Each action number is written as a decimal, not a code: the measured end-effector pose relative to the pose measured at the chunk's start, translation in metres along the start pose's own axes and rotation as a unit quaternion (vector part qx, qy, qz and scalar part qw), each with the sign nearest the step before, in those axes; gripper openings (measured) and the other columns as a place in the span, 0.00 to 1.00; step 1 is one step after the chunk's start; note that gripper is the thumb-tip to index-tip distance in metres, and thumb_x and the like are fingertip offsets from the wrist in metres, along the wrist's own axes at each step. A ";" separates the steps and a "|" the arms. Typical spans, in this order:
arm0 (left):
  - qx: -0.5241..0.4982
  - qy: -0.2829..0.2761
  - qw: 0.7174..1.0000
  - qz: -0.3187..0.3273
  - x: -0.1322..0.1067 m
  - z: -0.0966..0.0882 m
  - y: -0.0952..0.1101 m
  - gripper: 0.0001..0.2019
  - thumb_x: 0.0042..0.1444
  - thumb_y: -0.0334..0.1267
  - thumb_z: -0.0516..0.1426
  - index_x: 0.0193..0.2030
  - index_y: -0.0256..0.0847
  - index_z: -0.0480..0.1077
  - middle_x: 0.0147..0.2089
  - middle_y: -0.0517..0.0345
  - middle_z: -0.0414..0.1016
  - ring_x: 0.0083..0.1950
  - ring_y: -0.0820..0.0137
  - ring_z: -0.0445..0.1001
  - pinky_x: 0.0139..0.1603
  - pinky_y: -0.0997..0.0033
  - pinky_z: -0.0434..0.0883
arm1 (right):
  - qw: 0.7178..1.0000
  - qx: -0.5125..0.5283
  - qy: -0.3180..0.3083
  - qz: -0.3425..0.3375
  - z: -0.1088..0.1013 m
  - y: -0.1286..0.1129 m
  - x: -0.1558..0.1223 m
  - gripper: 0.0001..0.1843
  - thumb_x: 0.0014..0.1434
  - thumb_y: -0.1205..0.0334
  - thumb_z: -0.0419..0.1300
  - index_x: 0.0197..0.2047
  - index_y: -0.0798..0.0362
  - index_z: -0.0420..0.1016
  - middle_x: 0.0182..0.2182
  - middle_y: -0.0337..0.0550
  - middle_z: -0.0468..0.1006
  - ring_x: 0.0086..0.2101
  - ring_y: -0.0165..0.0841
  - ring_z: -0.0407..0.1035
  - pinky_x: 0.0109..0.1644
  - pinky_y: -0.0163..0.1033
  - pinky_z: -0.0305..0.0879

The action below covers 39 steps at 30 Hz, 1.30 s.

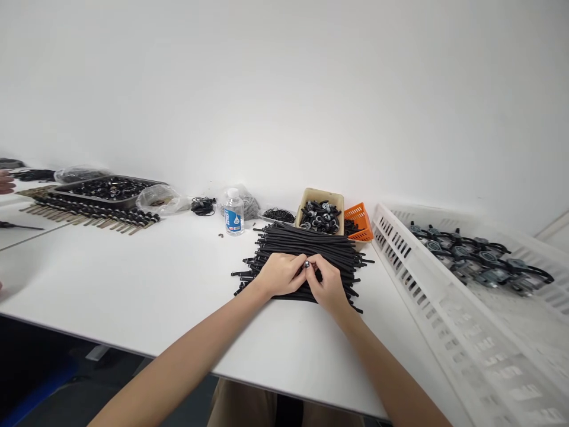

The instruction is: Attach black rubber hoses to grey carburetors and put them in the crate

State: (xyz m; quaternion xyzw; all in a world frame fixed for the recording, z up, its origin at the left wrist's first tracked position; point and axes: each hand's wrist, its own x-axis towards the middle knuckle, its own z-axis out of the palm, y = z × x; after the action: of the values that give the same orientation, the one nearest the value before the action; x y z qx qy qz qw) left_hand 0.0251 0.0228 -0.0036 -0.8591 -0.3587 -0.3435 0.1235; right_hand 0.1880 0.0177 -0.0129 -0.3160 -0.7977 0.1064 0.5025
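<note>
My left hand (pixel 281 274) and my right hand (pixel 328 283) meet over a pile of black rods (pixel 306 237). Between my fingertips is a small shiny dark part (pixel 306 264) with a rounded end. Thumb and forefinger of each hand are pinched at it; its exact kind is too small to make out. The rods lie roughly side by side on the white table (pixel 186 284), some with pale marks near their left ends. My fingers cover the middle of the pile.
Behind the pile stand a cream bin (pixel 342 204) of black and metal parts and an orange basket (pixel 364 220). A plastic bottle (pixel 233 212) is to the left, a long white crate (pixel 418 284) to the right. A dark tray (pixel 133 200) and another person's hand (pixel 6 181) are far left.
</note>
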 end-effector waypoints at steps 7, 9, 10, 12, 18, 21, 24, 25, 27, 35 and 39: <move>0.006 -0.003 1.000 0.000 0.000 -0.001 0.000 0.10 0.63 0.36 0.48 0.30 0.42 0.60 0.22 0.60 0.71 0.22 0.71 0.69 0.24 0.70 0.56 | 1.000 -0.003 0.001 0.017 0.000 -0.002 0.000 0.07 0.64 0.66 0.50 0.34 0.50 0.65 0.29 0.39 0.72 0.30 0.31 0.67 0.36 0.35 0.63; 0.004 -0.004 1.000 0.000 0.000 -0.001 0.000 0.10 0.63 0.36 0.48 0.30 0.42 0.60 0.23 0.60 0.72 0.22 0.71 0.69 0.24 0.70 0.56 | 1.000 -0.002 0.002 0.016 0.000 -0.002 0.000 0.07 0.64 0.66 0.50 0.34 0.50 0.65 0.28 0.39 0.72 0.30 0.31 0.67 0.36 0.35 0.63; 0.002 -0.006 1.000 0.001 0.000 -0.001 0.000 0.10 0.63 0.36 0.48 0.30 0.42 0.60 0.23 0.60 0.72 0.22 0.71 0.69 0.25 0.70 0.56 | 1.000 -0.002 0.002 0.016 0.000 -0.002 0.000 0.07 0.64 0.66 0.50 0.34 0.50 0.65 0.28 0.38 0.71 0.30 0.31 0.67 0.36 0.35 0.63; -0.001 -0.007 1.000 0.000 0.000 -0.001 0.000 0.09 0.63 0.36 0.48 0.30 0.42 0.60 0.23 0.60 0.72 0.22 0.71 0.70 0.25 0.71 0.57 | 1.000 -0.002 0.001 0.016 -0.001 -0.002 0.001 0.07 0.64 0.66 0.50 0.33 0.50 0.65 0.28 0.38 0.71 0.30 0.31 0.66 0.36 0.35 0.62; -0.002 -0.011 1.000 -0.010 -0.001 -0.001 0.000 0.08 0.63 0.36 0.49 0.31 0.42 0.60 0.23 0.61 0.73 0.23 0.71 0.71 0.25 0.71 0.58 | 1.000 0.006 -0.005 0.022 -0.002 -0.003 0.001 0.07 0.64 0.66 0.50 0.34 0.50 0.65 0.29 0.38 0.71 0.30 0.31 0.66 0.37 0.35 0.62; -0.007 -0.009 1.000 -0.011 0.000 -0.001 0.000 0.08 0.62 0.36 0.49 0.31 0.43 0.60 0.23 0.61 0.73 0.23 0.71 0.71 0.25 0.71 0.58 | 1.000 0.006 -0.006 0.026 -0.001 -0.003 0.001 0.07 0.64 0.66 0.50 0.34 0.50 0.65 0.29 0.38 0.71 0.30 0.31 0.66 0.36 0.35 0.62; -0.015 -0.007 1.000 -0.009 0.000 0.000 0.000 0.08 0.63 0.36 0.49 0.31 0.43 0.60 0.23 0.62 0.73 0.22 0.71 0.70 0.25 0.72 0.58 | 1.000 0.004 -0.004 0.028 -0.001 -0.003 0.001 0.06 0.63 0.66 0.50 0.34 0.50 0.65 0.28 0.38 0.71 0.30 0.31 0.66 0.36 0.35 0.62; -0.016 -0.007 1.000 -0.008 0.000 0.000 0.000 0.08 0.63 0.36 0.49 0.31 0.43 0.60 0.23 0.62 0.73 0.22 0.71 0.70 0.25 0.71 0.58 | 1.000 0.003 -0.003 0.028 -0.001 -0.003 0.001 0.06 0.63 0.66 0.50 0.34 0.50 0.65 0.28 0.38 0.71 0.30 0.31 0.66 0.36 0.35 0.62; -0.017 -0.008 1.000 -0.009 0.000 0.000 0.000 0.08 0.63 0.36 0.49 0.31 0.42 0.60 0.23 0.61 0.73 0.23 0.71 0.71 0.25 0.71 0.58 | 1.000 0.002 -0.003 0.027 -0.001 -0.003 0.001 0.07 0.64 0.66 0.50 0.34 0.50 0.65 0.28 0.38 0.71 0.30 0.31 0.66 0.36 0.35 0.62; -0.024 -0.007 1.000 -0.012 0.000 0.000 0.000 0.08 0.63 0.36 0.49 0.31 0.43 0.60 0.23 0.62 0.73 0.23 0.71 0.71 0.24 0.72 0.59 | 1.000 -0.011 0.004 0.012 -0.001 -0.003 0.002 0.07 0.63 0.66 0.50 0.34 0.50 0.66 0.28 0.38 0.71 0.29 0.31 0.67 0.35 0.35 0.63; -0.010 0.010 1.000 -0.009 0.001 0.001 0.000 0.07 0.62 0.35 0.50 0.32 0.42 0.62 0.23 0.62 0.73 0.22 0.71 0.71 0.24 0.72 0.59 | 0.995 -0.077 0.025 -0.062 -0.004 0.000 0.003 0.08 0.64 0.67 0.50 0.35 0.51 0.68 0.29 0.41 0.74 0.31 0.33 0.68 0.37 0.37 0.64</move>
State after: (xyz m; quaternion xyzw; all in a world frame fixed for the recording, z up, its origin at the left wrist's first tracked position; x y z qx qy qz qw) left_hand 0.0263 0.0235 -0.0035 -0.8537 -0.3618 -0.3563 0.1153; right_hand 0.1906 0.0192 -0.0093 -0.3058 -0.8090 0.0058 0.5019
